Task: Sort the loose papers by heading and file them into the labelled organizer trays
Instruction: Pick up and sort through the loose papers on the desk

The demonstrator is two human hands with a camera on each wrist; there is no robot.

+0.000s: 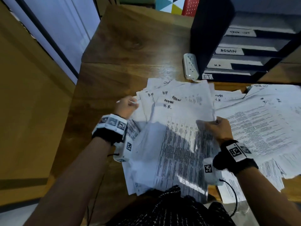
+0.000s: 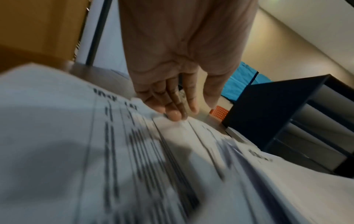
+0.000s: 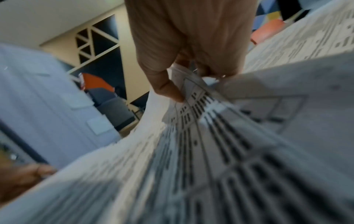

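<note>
Loose printed papers lie fanned on the wooden desk, with handwritten headings H.R. and ADMIN at their tops. My right hand pinches the right edge of the top sheet, thumb on its printed face and fingers curled behind it; the sheet is lifted and bowed. At the fan's left edge my left hand touches the sheets' corners with fairly straight fingertips, thumb apart. The dark organizer stands at the back right, with trays labelled ADMIN, H.R and I.T.. The top label is blurred.
A white power strip lies just left of the organizer, behind the papers. A second spread of printed sheets covers the desk's right side. The desk's left edge drops off near my left wrist. Bare wood lies behind the fan.
</note>
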